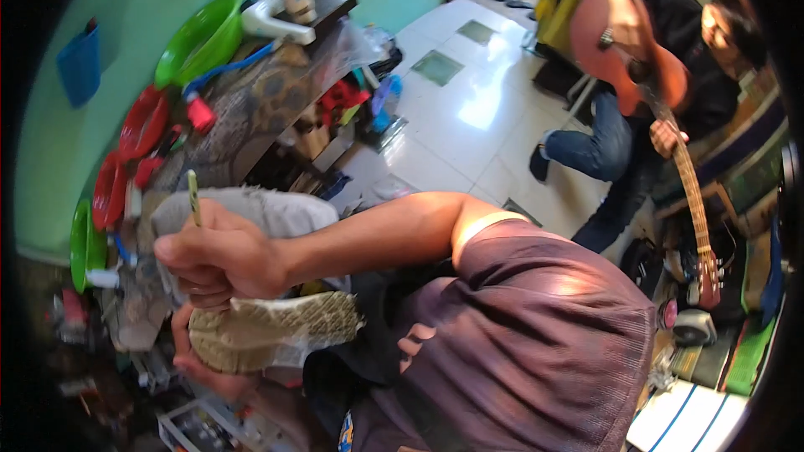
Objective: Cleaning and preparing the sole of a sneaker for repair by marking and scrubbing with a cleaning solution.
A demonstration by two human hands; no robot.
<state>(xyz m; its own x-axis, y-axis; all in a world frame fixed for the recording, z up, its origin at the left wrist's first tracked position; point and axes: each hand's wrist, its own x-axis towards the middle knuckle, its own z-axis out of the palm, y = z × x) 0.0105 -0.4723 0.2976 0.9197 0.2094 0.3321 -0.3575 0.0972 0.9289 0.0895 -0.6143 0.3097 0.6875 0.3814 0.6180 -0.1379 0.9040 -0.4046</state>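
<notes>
A beige shoe sole [280,326] with a patterned tread faces up in front of my body. My left hand [201,368] is closed round its far-left end and lower edge, fingers partly hidden under it. Just above the sole, my right hand [222,251] is clenched in a fist round a thin stick-like tool [194,199]. The pale, green-marked end of the tool points up out of the fist; its lower end is hidden. Behind my right wrist lies a grey cloth [255,205].
A cluttered bench [243,130] at left carries green bowls [199,42], red bowls [144,121] and small tools. Below it stands a white crate [188,431] of small items. A person [708,59] sits at upper right, holding a guitar [632,59] above the tiled floor [469,130].
</notes>
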